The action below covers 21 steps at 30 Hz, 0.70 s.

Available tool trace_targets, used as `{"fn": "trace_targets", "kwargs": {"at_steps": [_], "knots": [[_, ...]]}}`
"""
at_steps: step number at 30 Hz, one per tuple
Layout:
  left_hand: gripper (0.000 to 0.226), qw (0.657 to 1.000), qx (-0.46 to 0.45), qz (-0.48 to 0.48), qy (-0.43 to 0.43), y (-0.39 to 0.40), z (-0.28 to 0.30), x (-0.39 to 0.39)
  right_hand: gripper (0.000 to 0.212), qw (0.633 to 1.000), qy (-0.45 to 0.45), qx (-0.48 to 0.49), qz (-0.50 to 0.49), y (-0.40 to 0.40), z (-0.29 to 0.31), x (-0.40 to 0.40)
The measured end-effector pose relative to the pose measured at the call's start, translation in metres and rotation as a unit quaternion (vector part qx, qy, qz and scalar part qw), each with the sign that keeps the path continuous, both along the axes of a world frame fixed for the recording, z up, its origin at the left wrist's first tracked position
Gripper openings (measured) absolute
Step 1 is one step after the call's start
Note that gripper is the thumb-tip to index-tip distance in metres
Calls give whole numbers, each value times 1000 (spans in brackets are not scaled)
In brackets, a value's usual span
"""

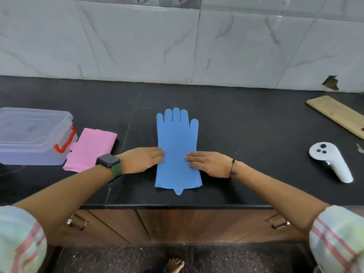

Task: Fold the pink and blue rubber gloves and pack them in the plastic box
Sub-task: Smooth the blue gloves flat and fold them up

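Observation:
A blue rubber glove [176,134] lies flat on the black counter, fingers pointing toward the wall, cuff near the front edge. My left hand [142,159] rests with straight fingers on the glove's left edge at mid-length. My right hand [206,163] lies flat on its right edge, fingertips on the blue rubber. The pink glove [92,149] sits folded into a rectangle to the left, touching the clear plastic box [29,138]. The box has its lid on and a red latch [66,142] on its right end.
A white handheld controller [331,161] lies at the right of the counter [246,125]. A wooden board [337,114] lies at the far right by the tiled wall. Wooden cabinet doors with metal handles are below the counter's front edge.

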<state>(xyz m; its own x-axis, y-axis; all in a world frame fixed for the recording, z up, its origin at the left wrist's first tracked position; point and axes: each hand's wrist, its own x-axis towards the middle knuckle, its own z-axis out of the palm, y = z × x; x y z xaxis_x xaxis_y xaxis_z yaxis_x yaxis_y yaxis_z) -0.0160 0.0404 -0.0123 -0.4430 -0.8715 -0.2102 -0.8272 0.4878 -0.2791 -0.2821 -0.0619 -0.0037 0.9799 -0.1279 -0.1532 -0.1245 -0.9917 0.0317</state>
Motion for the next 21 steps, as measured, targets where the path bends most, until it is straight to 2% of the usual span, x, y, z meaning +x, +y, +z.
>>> {"fn": "trace_targets", "kwargs": {"at_steps": [2,4,5,6,7,8,9,10,13,15,16,18,21], "knots": [[49,1000,14,2,-11,4,2,-1,35,999,-41,20,-10,2,-2,-1],[45,996,-66,-51,30,8,5,-6,28,987,-125,75,-63,8,-7,0],[41,989,-112,-75,62,9,6,-8,26,970,-178,119,-116,11,-9,2],[33,979,-156,-79,103,10,6,-10,25,941,-230,171,-180,14,-11,4],[22,965,-175,-61,184,12,6,-13,24,901,-277,230,-241,16,-11,7],[27,947,-155,6,281,14,6,-17,22,854,-316,292,-292,19,-11,10],[33,914,-109,92,379,16,7,-21,20,805,-350,345,-332,20,-9,15],[28,873,-78,180,447,15,6,-25,21,762,-376,377,-368,21,-7,21],[22,750,-91,349,555,4,5,-36,21,681,-404,396,-465,14,2,41],[20,690,-91,411,588,-2,8,-41,18,667,-390,387,-504,7,6,53],[22,677,-90,428,592,-5,10,-41,21,668,-380,377,-517,4,6,57],[26,667,-76,448,591,-9,12,-42,33,679,-367,347,-532,0,5,64],[27,680,-58,462,566,-14,15,-44,43,709,-344,286,-545,-3,1,67]]}}
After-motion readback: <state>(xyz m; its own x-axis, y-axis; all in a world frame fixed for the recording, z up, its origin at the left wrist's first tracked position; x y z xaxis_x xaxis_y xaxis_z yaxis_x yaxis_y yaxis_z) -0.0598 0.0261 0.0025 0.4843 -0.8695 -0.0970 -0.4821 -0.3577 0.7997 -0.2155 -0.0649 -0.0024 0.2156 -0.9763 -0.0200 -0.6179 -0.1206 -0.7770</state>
